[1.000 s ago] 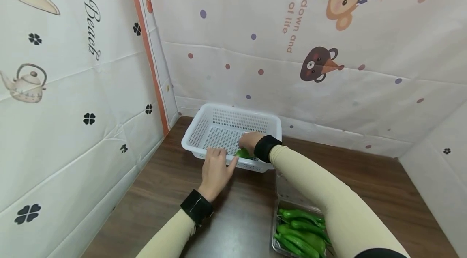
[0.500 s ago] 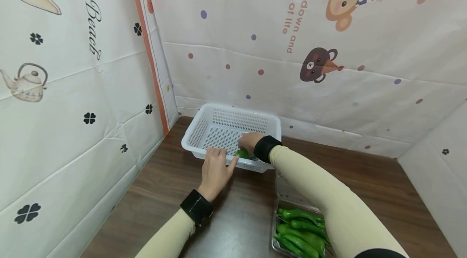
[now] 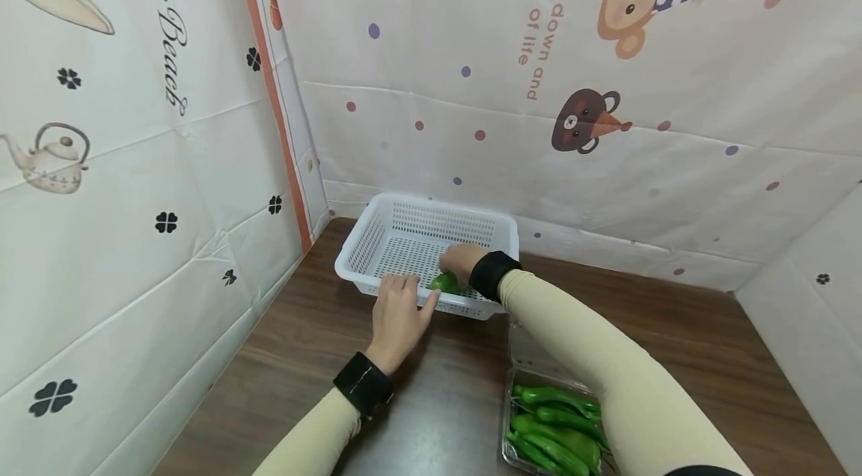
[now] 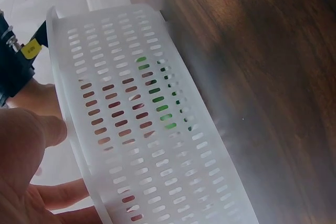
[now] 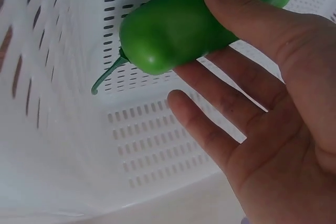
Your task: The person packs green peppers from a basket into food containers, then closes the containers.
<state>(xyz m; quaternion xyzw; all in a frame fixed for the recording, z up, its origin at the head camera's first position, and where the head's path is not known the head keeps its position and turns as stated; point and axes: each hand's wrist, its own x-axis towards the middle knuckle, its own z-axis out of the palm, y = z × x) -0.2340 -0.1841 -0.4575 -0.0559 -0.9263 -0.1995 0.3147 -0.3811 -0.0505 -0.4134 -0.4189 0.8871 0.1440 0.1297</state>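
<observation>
Nothing's really shifting from a second ago: your right hand point(image 3: 461, 260) is still holding the smooth green pepper point(image 5: 199, 19) inside the white perforated plastic basket point(image 3: 367, 244) while your left hand point(image 3: 399, 315) is steadying its rim.

Green pepper point(image 3: 444, 282): in the head view only a small patch shows between the right hand point(image 3: 462, 260) and the basket's near wall; the rest is hidden. In the right wrist view its far end is cut off by the top edge.
Left hand point(image 3: 397, 315): fingertips lie over the basket point(image 3: 377, 230) rim; contact with the pepper cannot be told. The left wrist view shows only blurred fingers at the lower left corner.
Pepper through the slots point(image 4: 157, 100): green specks only, shape unreadable.
Clear tray of peppers point(image 3: 554, 427): near end cut off by the bottom edge, right side hidden behind the right sleeve point(image 3: 606, 371); count cannot be told.
Tabletop point(image 3: 323, 356): near edge out of view.
</observation>
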